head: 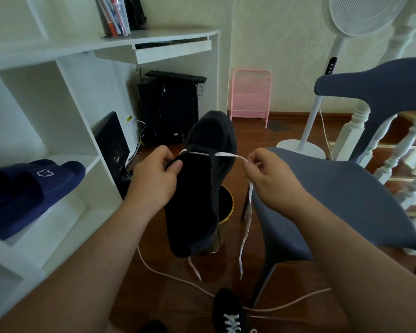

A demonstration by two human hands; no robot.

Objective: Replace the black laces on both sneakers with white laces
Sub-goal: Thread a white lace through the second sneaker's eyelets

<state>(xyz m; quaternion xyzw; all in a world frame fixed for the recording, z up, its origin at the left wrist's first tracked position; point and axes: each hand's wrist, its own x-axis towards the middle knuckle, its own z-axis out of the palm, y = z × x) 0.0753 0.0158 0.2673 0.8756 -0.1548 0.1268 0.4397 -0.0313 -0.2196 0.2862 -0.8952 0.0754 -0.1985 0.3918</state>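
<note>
Mid-air over the gold-rimmed bin [227, 212]: left hand [154, 179] is gripping the black sneaker [202, 188] at the eyelet edge, steadying it. Right hand [264, 174] is pinching the white lace [246, 227], pulling the first row taut. Other sneaker [228, 313] is lying on the floor, white-laced.

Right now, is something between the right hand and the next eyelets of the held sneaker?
Nothing visible. The right hand pinches the white lace just beside the black sneaker, which the left hand holds up.

Two black sneakers [202, 179] and two hands [154, 174]. One gray chair [334, 200], one white fan [360, 15]. One pair of blue slippers [31, 191].
</note>
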